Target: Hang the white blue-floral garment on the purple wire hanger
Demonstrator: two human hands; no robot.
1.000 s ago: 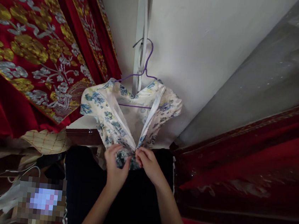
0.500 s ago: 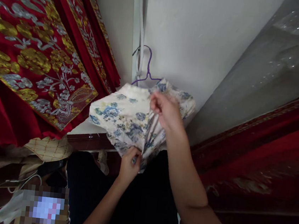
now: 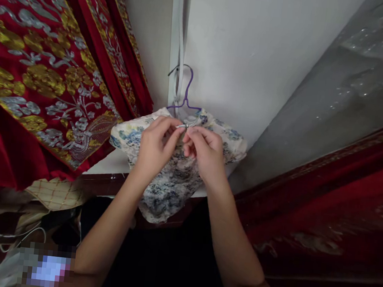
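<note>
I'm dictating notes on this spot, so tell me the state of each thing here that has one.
Floral garment: on the hanger, creased, neckline partly hidden by the hands.
Purple hanger: hook end up, lower part mostly covered by the garment.
Left hand: closed, pinching at the neckline.
Right hand: closed, pinching beside the left.
Red embroidered cloth: draped, folded along its right side.
White cord: hanging beside the hook.

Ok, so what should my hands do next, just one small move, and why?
I'd probably ease the right hand slightly toward the left hand, bringing the pinched fabric together. Both hands' fingers pinch close together near the middle of the neckline, and the short-sleeved floral garment hangs on a purple hanger. Any fastener there is too small to tell.
</note>
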